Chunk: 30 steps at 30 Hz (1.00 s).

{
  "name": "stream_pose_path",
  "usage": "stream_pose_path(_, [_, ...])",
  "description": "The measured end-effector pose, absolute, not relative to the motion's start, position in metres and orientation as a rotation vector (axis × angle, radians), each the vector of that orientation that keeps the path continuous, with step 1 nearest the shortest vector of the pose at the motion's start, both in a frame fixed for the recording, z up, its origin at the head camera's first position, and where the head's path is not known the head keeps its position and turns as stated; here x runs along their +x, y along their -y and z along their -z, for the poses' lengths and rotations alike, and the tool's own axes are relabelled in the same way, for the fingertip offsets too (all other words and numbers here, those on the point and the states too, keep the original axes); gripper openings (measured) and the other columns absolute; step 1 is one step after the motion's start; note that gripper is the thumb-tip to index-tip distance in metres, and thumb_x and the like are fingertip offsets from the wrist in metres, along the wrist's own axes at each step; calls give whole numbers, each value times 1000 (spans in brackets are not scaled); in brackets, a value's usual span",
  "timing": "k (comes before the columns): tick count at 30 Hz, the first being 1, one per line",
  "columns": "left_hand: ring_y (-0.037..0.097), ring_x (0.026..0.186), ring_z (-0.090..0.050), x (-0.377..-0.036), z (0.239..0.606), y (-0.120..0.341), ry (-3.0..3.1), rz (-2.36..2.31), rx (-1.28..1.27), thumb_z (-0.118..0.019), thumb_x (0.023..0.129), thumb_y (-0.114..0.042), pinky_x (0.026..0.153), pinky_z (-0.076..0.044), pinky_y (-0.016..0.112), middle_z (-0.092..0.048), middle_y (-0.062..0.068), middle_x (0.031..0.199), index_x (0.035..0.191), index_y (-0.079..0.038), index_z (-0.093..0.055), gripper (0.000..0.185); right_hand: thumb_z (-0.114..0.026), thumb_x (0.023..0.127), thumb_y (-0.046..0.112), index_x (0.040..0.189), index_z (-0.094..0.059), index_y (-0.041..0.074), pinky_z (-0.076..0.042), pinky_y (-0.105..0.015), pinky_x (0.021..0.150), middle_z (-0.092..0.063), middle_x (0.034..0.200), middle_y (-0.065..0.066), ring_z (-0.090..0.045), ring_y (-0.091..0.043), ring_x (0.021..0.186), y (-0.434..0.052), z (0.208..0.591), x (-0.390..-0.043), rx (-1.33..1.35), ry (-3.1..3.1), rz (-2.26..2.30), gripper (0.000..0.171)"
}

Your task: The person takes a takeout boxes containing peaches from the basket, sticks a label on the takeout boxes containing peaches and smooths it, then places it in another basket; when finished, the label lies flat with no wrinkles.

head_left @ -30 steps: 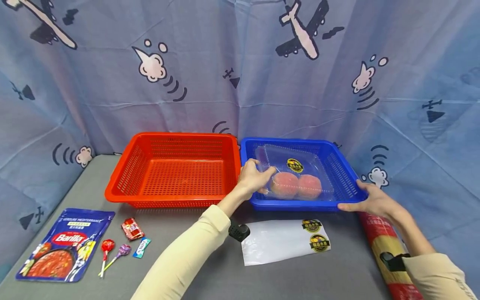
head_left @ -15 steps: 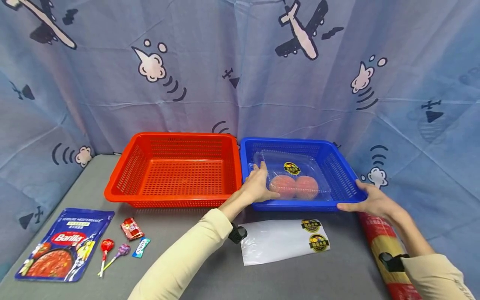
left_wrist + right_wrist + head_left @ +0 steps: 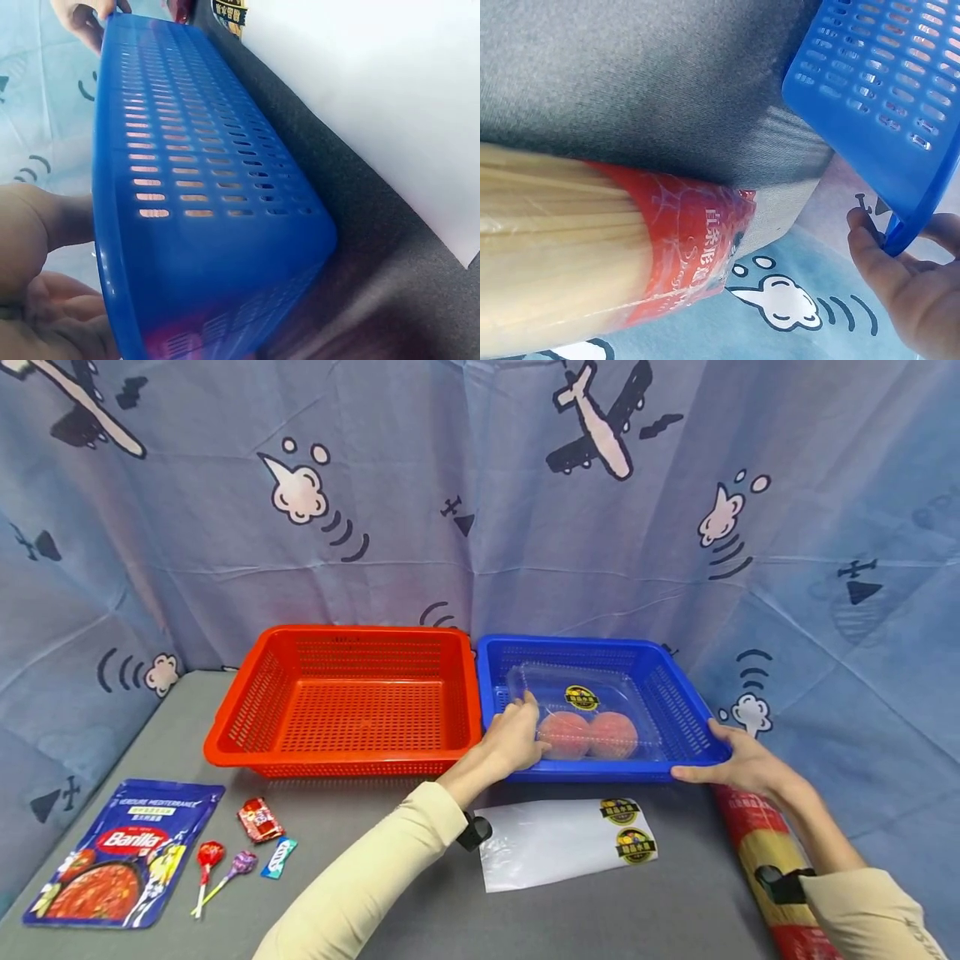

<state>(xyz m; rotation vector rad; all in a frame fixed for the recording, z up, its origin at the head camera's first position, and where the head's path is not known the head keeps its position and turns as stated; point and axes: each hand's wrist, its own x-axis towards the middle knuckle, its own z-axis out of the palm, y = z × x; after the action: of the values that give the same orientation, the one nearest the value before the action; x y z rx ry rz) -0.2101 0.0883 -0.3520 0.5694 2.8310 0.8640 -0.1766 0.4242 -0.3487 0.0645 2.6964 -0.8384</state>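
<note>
Inside the blue basket [image 3: 585,772] lies a clear plastic fruit box [image 3: 637,693] with two pink, peach-like fruits [image 3: 564,735] and a round black-and-gold sticker. My left hand [image 3: 512,737] is over the basket's left front corner, its fingertips at the box's left end. In the left wrist view, that thumb reaches over the basket's rim and the fingertips are hidden behind it. My right hand [image 3: 738,760] grips the basket's front right corner, thumb at the front and fingers on the side, as the right wrist view also shows.
A red basket [image 3: 341,758] stands left of the blue one. In front lies a white plastic sheet [image 3: 555,852]. A spaghetti pack [image 3: 780,860] is at right. At left are a sauce pouch [image 3: 123,860], two lollipops [image 3: 211,853] and small wrapped sweets [image 3: 260,820]. A curtain hangs behind.
The box has settled lower and slightly left in the blue basket. My left hand has come off its left edge, spread, then moved back against its end. The right hand stays on the corner.
</note>
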Motion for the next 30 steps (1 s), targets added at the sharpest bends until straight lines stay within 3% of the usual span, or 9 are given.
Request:
stream_pose_path(11, [46,115,-68,-206,354,-93,-2882,-762,603,-70,88,-1,97,-59,47,-48,36,149,156,7,-33,78,-77,91,42,153,4,-20,-33,-70,112,-21,150,-52,-38,-57,134,-427,351,-177,67,-2707,802,120])
stream_pose_path(18, [41,127,-64,-200,356,-79,-3011,-806,817,-66,96,-16,102,-56,50,-52,26,151,148,0,-51,56,-76,92,43,154,6,-18,-31,-72,112,-15,153,-52,-32,-60,137,-429,350,-173,67,-2708,823,120])
stream_pose_path(22, [38,133,-60,-195,355,-59,-3046,-820,947,-65,97,-22,102,-56,52,-53,20,152,145,-6,-56,51,-72,93,45,155,6,-17,-25,-76,112,-6,155,-51,-21,-66,141,-428,352,-166,35,-2755,796,117])
stream_pose_path(26, [37,135,-58,-188,355,-30,-3084,-780,1008,-67,98,-31,101,-56,54,-53,19,153,144,-9,-57,53,-69,94,49,155,-5,-17,-24,-81,107,-6,154,-53,-17,-70,139,-424,356,-158,-41,-2905,636,110])
stream_pose_path(30, [38,137,-55,-179,361,6,-3147,-707,1021,-67,96,-40,109,-48,58,-54,18,152,145,-11,-57,58,-73,93,46,150,-35,-15,-29,-83,102,-20,152,-52,-28,-70,135,-410,360,-146,-149,-3146,487,92])
